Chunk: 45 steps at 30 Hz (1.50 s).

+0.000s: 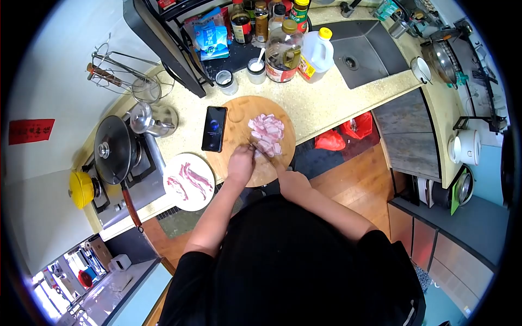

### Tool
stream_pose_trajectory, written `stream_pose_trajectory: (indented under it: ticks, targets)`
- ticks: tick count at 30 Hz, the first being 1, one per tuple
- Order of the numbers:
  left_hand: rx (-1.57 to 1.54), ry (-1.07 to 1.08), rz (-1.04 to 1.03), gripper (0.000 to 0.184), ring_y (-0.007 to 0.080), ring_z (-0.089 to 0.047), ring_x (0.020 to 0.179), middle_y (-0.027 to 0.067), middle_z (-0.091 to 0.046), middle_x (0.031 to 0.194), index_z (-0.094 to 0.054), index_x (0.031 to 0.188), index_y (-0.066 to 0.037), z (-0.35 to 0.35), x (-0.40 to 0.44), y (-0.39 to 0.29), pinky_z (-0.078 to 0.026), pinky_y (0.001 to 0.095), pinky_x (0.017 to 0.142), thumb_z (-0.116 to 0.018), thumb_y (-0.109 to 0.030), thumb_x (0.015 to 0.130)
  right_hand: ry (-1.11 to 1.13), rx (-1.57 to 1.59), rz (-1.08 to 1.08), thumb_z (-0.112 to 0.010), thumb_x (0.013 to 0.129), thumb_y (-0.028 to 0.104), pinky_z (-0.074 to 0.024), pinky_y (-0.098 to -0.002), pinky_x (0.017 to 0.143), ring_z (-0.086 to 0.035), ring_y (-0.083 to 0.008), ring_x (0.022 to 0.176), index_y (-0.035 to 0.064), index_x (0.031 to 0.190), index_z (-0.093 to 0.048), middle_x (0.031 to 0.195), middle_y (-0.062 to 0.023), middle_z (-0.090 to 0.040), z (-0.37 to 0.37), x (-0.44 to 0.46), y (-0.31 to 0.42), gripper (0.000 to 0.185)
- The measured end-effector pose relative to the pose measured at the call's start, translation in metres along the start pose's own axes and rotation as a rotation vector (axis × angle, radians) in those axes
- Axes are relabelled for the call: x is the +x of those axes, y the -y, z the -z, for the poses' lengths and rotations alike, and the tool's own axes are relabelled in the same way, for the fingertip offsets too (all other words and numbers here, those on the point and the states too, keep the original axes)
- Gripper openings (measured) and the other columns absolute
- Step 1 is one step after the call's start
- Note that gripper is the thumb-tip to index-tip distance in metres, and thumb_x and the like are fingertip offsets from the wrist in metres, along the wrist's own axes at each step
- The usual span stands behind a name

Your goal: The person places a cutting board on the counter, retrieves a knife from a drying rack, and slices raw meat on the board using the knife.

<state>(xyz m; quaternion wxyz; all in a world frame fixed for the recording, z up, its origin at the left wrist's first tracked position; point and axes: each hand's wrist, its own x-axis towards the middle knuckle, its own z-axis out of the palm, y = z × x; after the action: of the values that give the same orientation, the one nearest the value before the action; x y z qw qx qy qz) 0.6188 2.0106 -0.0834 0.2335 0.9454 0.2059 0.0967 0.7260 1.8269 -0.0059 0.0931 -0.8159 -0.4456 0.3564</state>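
Sliced pale pink meat [266,130] lies in a pile on the right half of a round wooden cutting board [231,160]. My right hand [293,186] is closed around the handle end of a knife [265,155] at the board's lower right edge; the blade points up and left, beside the slices. Close to the blade, my left hand [241,164] rests on the board with its fingers curled together, and what is under its fingertips is too small to make out. A black phone [214,129] lies on the board's left edge. Strips of raw meat [197,179] sit on a white plate [187,204].
Left are a lidded black pan [115,149] on the stove, a metal pot [155,120] and a yellow pot [81,189]. Behind the board stand glass jars [225,82], a large jar [284,51] and a white jug [316,57]. A sink [370,51] is at the back right.
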Motion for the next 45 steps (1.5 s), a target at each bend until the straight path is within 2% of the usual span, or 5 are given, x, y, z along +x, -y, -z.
stream_pose_trajectory:
  ticks: [22,30,35,39,45]
  targets:
    - [-0.026,0.019,-0.007,0.018,0.0342,-0.066,0.093,0.0169,-0.07,0.096,-0.07,0.094,-0.001,0.002,0.005,0.009,-0.054,0.0405,0.087,-0.071,-0.002,0.076,-0.148,0.081,0.092,-0.039,0.099,0.009,-0.0563,-0.0559,0.074,-0.072,-0.0447,0.085,-0.0069,0.12,-0.048,0.093,-0.0294,-0.071,-0.023,0.078,0.011,0.028]
    - [-0.884,-0.015,0.338,0.026,0.0117,-0.062,0.086,0.0034,-0.064,0.095,-0.06,0.117,-0.001,0.01,0.001,0.02,-0.054,0.0285,0.076,-0.069,0.0,0.093,-0.114,0.004,0.023,-0.044,0.096,0.008,-0.0566,-0.0547,0.07,-0.071,-0.0454,0.078,-0.0057,0.113,-0.05,0.084,-0.0275,-0.07,-0.003,0.035,-0.012,0.023]
    - [-0.364,-0.265,0.28,0.012,0.0257,-0.068,0.085,0.0156,-0.07,0.095,-0.066,0.103,0.002,0.016,-0.016,0.038,-0.055,0.0326,0.076,-0.068,-0.006,0.094,-0.128,-0.007,0.093,-0.047,0.094,0.008,-0.0569,-0.0541,0.069,-0.072,-0.0445,0.077,-0.0039,0.111,-0.05,0.082,-0.026,-0.071,0.008,0.024,0.005,0.021]
    - [-0.25,-0.154,0.037,0.014,0.0386,-0.067,0.087,0.0193,-0.069,0.092,-0.068,0.096,0.003,0.032,-0.015,0.007,-0.057,0.0419,0.079,-0.072,-0.004,0.085,-0.099,-0.011,0.108,-0.05,0.093,0.008,-0.0572,-0.0535,0.069,-0.072,-0.0437,0.077,-0.0021,0.108,-0.05,0.082,-0.0258,-0.071,-0.006,0.02,0.012,0.018]
    - [-0.095,-0.043,0.013,0.015,0.0367,-0.066,0.093,0.0174,-0.07,0.096,-0.071,0.094,0.001,0.007,-0.009,0.011,-0.056,0.0432,0.085,-0.07,-0.002,0.079,-0.009,-0.035,0.061,-0.049,0.094,0.007,-0.058,-0.0527,0.07,-0.073,-0.043,0.079,-0.001,0.107,-0.05,0.085,-0.0264,-0.072,-0.001,0.011,0.012,0.015]
